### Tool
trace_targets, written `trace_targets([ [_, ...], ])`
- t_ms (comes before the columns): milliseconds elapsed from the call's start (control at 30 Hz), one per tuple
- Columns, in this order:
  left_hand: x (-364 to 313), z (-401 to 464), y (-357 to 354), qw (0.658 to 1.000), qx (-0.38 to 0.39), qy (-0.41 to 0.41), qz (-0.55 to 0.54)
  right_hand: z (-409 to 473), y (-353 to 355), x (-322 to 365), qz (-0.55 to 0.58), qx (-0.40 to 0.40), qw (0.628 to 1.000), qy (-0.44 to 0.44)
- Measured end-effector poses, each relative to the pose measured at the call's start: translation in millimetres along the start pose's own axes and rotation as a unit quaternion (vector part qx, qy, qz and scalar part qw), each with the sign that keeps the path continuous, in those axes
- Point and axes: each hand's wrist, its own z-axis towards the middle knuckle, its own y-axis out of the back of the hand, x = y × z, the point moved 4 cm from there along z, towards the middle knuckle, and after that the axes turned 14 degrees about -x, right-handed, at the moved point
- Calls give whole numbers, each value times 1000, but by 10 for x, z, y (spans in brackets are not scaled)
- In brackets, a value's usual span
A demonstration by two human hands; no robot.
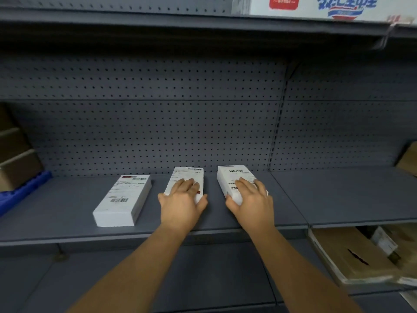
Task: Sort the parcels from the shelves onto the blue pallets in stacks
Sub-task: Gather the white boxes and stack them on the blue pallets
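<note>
Shelving [67, 222] of grey steel with a perforated back panel fills your view, its middle shelf running left to right in front of you. On the shelf above, at the far right, sits one large white carton [316, 6] printed with a red square logo and blue Chinese characters; the characters are cut off and blurred, so you cannot read them fully. At the left edge you see stacked brown cartons [15, 154] resting on a blue pallet [24, 190], partly out of frame. Lower right, on the shelf beneath, lies one flattened brown cardboard box [347, 254] with a small label on it, too blurred to read. On the middle shelf you have three white parcels in a row, lying flat, each carrying a shipping label with barcodes whose text is too small to read. The left parcel [123, 201] lies alone, nearest you, with a red strip at the top of its label. The middle parcel [186, 177] is just to its right, and your left hand [180, 199] clasps its near end, fingers over the top and thumb down the right side. The right parcel [234, 177] sits apart from the middle one, and your right hand [250, 199] grips its near end likewise, thumb against its left side.
</note>
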Motion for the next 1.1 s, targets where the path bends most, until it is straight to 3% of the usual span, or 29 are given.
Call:
trace_targets([
  [500,1078,-156,961,991,-108,62,-57,-190,164,1476,38,-30,998,45],
  [1100,3043,-505,1811,987,-107,42,-116,-810,116,3514,-9,-37,998,42],
])
